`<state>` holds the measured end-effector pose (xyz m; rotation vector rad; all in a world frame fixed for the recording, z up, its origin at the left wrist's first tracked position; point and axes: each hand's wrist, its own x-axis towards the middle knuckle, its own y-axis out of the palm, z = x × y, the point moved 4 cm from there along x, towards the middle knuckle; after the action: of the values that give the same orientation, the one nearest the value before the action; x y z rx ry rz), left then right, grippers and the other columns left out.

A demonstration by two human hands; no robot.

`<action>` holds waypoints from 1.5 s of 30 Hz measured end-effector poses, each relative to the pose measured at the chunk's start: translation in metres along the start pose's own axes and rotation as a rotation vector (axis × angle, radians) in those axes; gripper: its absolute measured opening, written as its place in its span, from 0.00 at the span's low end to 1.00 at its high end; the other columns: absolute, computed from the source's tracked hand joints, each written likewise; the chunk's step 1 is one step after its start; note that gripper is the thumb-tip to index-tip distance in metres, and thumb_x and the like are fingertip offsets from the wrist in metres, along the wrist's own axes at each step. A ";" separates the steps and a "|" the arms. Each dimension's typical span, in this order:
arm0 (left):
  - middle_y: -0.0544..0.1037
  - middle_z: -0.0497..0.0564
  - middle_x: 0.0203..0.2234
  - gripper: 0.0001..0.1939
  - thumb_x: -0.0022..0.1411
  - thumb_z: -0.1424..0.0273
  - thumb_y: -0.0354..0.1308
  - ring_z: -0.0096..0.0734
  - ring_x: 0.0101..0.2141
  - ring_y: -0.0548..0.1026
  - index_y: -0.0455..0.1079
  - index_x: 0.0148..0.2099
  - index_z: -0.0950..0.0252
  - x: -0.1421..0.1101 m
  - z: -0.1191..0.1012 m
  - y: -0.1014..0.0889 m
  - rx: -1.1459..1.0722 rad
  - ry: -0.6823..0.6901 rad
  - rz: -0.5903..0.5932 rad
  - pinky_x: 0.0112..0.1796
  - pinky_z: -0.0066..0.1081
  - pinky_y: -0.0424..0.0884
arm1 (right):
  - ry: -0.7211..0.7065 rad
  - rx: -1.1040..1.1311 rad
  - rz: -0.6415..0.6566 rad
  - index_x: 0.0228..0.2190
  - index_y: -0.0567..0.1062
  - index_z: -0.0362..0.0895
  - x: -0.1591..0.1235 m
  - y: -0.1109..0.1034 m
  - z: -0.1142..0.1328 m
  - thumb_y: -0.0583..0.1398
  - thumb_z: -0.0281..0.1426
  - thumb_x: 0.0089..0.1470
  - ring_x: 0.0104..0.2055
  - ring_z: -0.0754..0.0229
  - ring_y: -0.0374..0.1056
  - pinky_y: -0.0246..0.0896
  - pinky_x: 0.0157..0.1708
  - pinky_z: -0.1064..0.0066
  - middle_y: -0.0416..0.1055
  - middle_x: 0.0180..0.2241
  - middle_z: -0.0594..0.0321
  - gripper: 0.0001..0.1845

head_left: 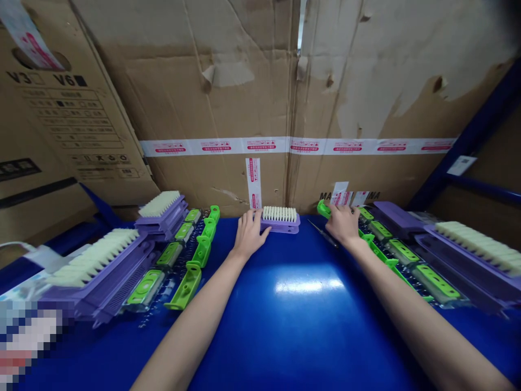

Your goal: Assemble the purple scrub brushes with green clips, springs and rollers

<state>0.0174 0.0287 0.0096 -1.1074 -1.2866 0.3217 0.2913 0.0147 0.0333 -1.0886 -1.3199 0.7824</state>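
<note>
A purple brush (280, 218) with cream bristles facing up lies at the far middle of the blue table. My left hand (249, 234) grips its left end, thumb in front and fingers over the back. My right hand (343, 224) reaches to the far right, its fingers curled down onto a green plastic bracket (323, 209) at the end of a row of similar ones. How firmly they close on it is partly hidden. Just left of that hand lies a thin screwdriver-like tool (323, 234) with a dark handle.
On the left stand purple brushes (97, 255), green-topped clear blocks (169, 254) and green brackets (190, 285). Similar green-topped blocks (402, 251) and a purple brush (480, 247) are on the right. Cardboard (220, 108) walls the back; a blue metal frame (459, 141) stands right.
</note>
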 end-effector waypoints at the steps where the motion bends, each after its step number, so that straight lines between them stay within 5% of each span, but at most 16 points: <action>1: 0.67 0.62 0.49 0.26 0.61 0.59 0.53 0.47 0.50 0.66 0.58 0.57 0.67 0.000 0.000 -0.001 -0.003 0.002 -0.012 0.47 0.42 0.63 | -0.003 0.039 -0.058 0.51 0.68 0.39 -0.002 -0.002 0.003 0.51 0.23 0.50 0.50 0.44 0.61 0.43 0.50 0.51 0.71 0.44 0.45 0.25; 6: 0.63 0.64 0.52 0.28 0.61 0.61 0.52 0.50 0.52 0.64 0.55 0.60 0.66 0.000 -0.003 -0.003 -0.028 0.043 -0.044 0.49 0.45 0.62 | -0.058 0.274 -0.194 0.53 0.66 0.39 -0.013 -0.006 0.023 0.49 0.22 0.50 0.44 0.49 0.63 0.52 0.44 0.62 0.70 0.42 0.49 0.28; 14: 0.62 0.61 0.56 0.25 0.61 0.62 0.52 0.46 0.57 0.60 0.58 0.58 0.64 0.000 -0.010 -0.005 -0.041 0.232 0.027 0.55 0.43 0.57 | -0.262 0.345 -0.030 0.53 0.66 0.41 -0.032 -0.004 0.046 0.49 0.22 0.53 0.43 0.54 0.63 0.54 0.40 0.68 0.69 0.41 0.54 0.26; 18: 0.61 0.60 0.58 0.26 0.62 0.62 0.52 0.46 0.56 0.63 0.56 0.60 0.63 -0.001 -0.008 -0.002 -0.052 0.188 0.071 0.52 0.42 0.60 | -0.279 0.267 0.012 0.53 0.67 0.43 -0.041 0.004 0.053 0.50 0.23 0.54 0.44 0.54 0.61 0.51 0.39 0.67 0.69 0.42 0.54 0.24; 24: 0.63 0.61 0.55 0.24 0.63 0.61 0.51 0.48 0.54 0.64 0.58 0.59 0.62 -0.002 -0.008 -0.002 0.000 0.133 0.068 0.48 0.42 0.63 | -0.154 0.068 -0.135 0.53 0.66 0.43 -0.043 0.002 0.053 0.53 0.40 0.56 0.47 0.47 0.57 0.46 0.40 0.61 0.67 0.46 0.50 0.25; 32: 0.65 0.61 0.53 0.23 0.63 0.60 0.50 0.48 0.50 0.66 0.60 0.58 0.61 -0.002 -0.006 -0.003 0.082 0.083 0.037 0.47 0.43 0.62 | -0.098 0.080 -0.049 0.53 0.65 0.40 -0.043 0.011 0.049 0.52 0.38 0.57 0.47 0.46 0.57 0.46 0.41 0.59 0.71 0.45 0.49 0.24; 38: 0.67 0.62 0.49 0.24 0.63 0.59 0.50 0.50 0.48 0.66 0.61 0.58 0.63 -0.003 -0.004 -0.003 0.096 0.032 0.019 0.45 0.44 0.62 | -0.054 0.258 -0.201 0.54 0.64 0.41 -0.043 0.001 0.046 0.52 0.38 0.56 0.48 0.46 0.60 0.47 0.46 0.57 0.71 0.45 0.50 0.26; 45: 0.67 0.64 0.49 0.26 0.59 0.52 0.53 0.52 0.49 0.64 0.65 0.52 0.66 -0.002 -0.007 -0.009 0.116 0.053 -0.042 0.49 0.47 0.60 | 0.113 0.753 -0.338 0.58 0.56 0.38 -0.041 -0.004 0.035 0.51 0.42 0.56 0.40 0.54 0.68 0.60 0.42 0.64 0.72 0.42 0.51 0.33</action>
<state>0.0198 0.0194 0.0160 -0.9831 -1.2272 0.3290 0.2508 -0.0184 0.0201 -0.2954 -0.9452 0.8430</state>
